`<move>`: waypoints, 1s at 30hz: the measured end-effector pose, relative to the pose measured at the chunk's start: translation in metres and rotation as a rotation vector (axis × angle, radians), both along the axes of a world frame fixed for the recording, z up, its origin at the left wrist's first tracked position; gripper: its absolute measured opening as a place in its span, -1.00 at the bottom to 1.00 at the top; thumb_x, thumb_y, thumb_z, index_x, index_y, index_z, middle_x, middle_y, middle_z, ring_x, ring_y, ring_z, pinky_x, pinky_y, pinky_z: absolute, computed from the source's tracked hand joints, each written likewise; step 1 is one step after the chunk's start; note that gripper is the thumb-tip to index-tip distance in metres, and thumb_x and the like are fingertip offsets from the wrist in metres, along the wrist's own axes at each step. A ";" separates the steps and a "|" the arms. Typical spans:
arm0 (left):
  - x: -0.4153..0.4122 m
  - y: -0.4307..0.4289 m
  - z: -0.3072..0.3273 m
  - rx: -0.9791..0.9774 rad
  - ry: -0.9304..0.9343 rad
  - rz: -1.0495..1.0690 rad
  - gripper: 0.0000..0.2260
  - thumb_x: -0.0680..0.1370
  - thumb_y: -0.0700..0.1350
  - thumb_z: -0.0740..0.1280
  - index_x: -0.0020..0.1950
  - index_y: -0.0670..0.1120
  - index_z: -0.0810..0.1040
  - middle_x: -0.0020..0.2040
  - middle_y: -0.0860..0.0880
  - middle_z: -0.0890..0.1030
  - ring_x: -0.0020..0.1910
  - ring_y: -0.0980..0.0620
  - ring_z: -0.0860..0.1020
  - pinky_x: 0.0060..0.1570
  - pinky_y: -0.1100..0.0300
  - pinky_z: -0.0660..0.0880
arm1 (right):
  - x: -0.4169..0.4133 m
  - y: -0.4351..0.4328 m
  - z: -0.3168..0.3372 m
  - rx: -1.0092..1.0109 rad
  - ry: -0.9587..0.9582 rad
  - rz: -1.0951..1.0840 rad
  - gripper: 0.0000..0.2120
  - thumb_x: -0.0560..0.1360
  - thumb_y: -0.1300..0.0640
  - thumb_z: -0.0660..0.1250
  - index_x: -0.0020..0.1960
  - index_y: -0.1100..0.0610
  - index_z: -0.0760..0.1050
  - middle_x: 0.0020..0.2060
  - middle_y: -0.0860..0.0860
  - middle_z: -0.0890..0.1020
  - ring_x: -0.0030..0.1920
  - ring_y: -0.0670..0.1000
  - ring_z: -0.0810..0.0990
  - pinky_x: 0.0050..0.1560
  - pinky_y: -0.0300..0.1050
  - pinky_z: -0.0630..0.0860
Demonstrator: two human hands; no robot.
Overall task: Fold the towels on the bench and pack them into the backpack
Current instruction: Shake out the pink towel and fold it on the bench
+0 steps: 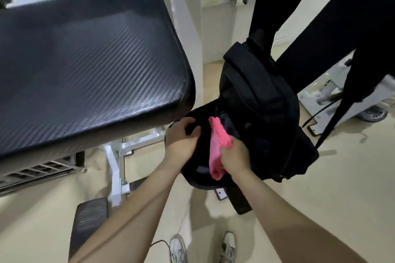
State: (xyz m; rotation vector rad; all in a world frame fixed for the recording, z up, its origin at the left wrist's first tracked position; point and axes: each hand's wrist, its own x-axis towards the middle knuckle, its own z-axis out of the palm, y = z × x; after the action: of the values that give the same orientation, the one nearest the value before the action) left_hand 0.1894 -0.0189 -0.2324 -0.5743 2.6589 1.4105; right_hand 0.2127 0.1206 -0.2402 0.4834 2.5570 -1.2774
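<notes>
A black backpack [263,100] hangs open at the right end of the black padded bench [85,66]. My left hand [181,139] grips the near edge of the backpack's opening and holds it apart. My right hand [235,156] is closed on a folded pink towel [215,147], which stands partly inside the opening, its lower part going down into the bag. No towel shows on the bench top.
Another person in black clothing [320,28] stands behind the backpack, a shoe [372,114] on the floor at right. White bench frame [115,168] and a black footplate [89,220] lie below left. My own shoes [203,247] stand on the beige floor.
</notes>
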 end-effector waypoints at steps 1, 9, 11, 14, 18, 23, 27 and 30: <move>-0.002 -0.015 -0.010 -0.232 -0.012 0.015 -0.74 0.48 -0.05 0.36 0.17 0.07 0.57 0.19 -0.10 0.55 0.22 -0.13 0.48 0.19 0.10 0.39 | -0.006 0.001 -0.006 -0.108 -0.016 -0.129 -0.80 0.50 0.17 0.18 -0.17 0.01 0.57 -0.23 0.12 0.63 -0.14 0.20 0.63 -0.05 0.18 0.59; 0.005 -0.039 -0.036 -0.095 -0.248 -0.126 -0.50 0.37 -0.29 0.29 0.29 -0.02 0.52 0.22 -0.03 0.60 0.19 -0.07 0.55 0.14 0.21 0.46 | -0.011 -0.001 -0.009 -0.171 0.106 -0.248 -0.74 0.52 -0.06 0.26 -0.14 0.06 0.64 -0.24 0.02 0.69 -0.15 0.09 0.65 -0.02 0.02 0.58; 0.013 -0.028 -0.018 -0.032 -0.158 -0.207 -0.52 0.38 -0.32 0.26 0.29 -0.06 0.54 0.23 -0.04 0.59 0.22 -0.03 0.54 0.14 0.28 0.43 | -0.013 0.003 -0.007 -0.129 0.030 -0.263 -0.69 0.47 -0.07 0.28 -0.20 0.14 0.63 -0.24 0.10 0.69 -0.12 0.19 0.65 0.01 0.08 0.58; 0.028 -0.019 0.008 0.192 -0.124 -0.239 -0.47 0.35 -0.36 0.21 0.29 -0.07 0.54 0.21 -0.07 0.58 0.11 -0.05 0.59 -0.13 0.32 0.53 | -0.013 0.011 0.001 -0.046 -0.024 -0.228 -0.75 0.46 0.03 0.25 -0.32 0.12 0.55 -0.27 0.16 0.67 -0.13 0.26 0.65 -0.03 0.09 0.58; 0.049 -0.016 0.034 0.422 -0.169 -0.267 -0.41 0.36 -0.44 0.19 0.34 -0.04 0.48 0.12 -0.07 0.62 -0.06 -0.04 0.63 -0.24 0.09 0.58 | -0.009 0.007 0.007 0.081 0.322 -0.116 -0.64 0.42 0.13 0.15 0.12 0.08 0.62 0.00 0.06 0.69 0.04 0.09 0.62 0.16 0.00 0.50; 0.076 -0.028 0.066 0.486 -0.133 -0.329 -0.35 0.28 -0.32 0.22 0.34 0.07 0.46 -0.17 -0.04 0.62 -0.32 0.00 0.54 -0.43 0.17 0.38 | 0.011 -0.001 -0.009 0.584 -0.208 0.267 -0.63 0.49 0.14 0.28 0.30 0.05 0.51 0.24 0.11 0.56 0.30 0.14 0.47 0.23 -0.03 0.45; 0.094 -0.053 0.080 0.493 -0.145 -0.333 -0.36 0.39 -0.42 0.24 0.30 0.20 0.39 -0.11 -0.06 0.61 -0.35 0.00 0.49 -0.43 0.21 0.37 | 0.016 -0.013 0.001 0.580 -0.389 0.370 -0.68 0.47 0.16 0.30 0.21 0.11 0.56 0.17 0.08 0.63 0.18 0.10 0.61 0.04 -0.13 0.52; 0.094 -0.069 0.080 0.438 -0.151 -0.326 -0.30 0.43 -0.48 0.19 0.43 0.11 0.28 -0.13 -0.02 0.61 -0.45 0.04 0.42 -0.56 0.30 0.31 | 0.021 -0.031 -0.006 0.443 -0.402 0.427 -0.56 0.49 0.07 0.31 0.37 0.05 0.44 0.30 0.07 0.54 0.23 0.07 0.57 0.17 -0.19 0.48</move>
State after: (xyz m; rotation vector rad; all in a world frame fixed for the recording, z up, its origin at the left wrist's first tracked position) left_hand 0.2834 -0.0875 -0.1524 -0.1833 2.1068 1.6876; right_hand 0.2334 0.0899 -0.2466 0.2184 2.4011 -0.4188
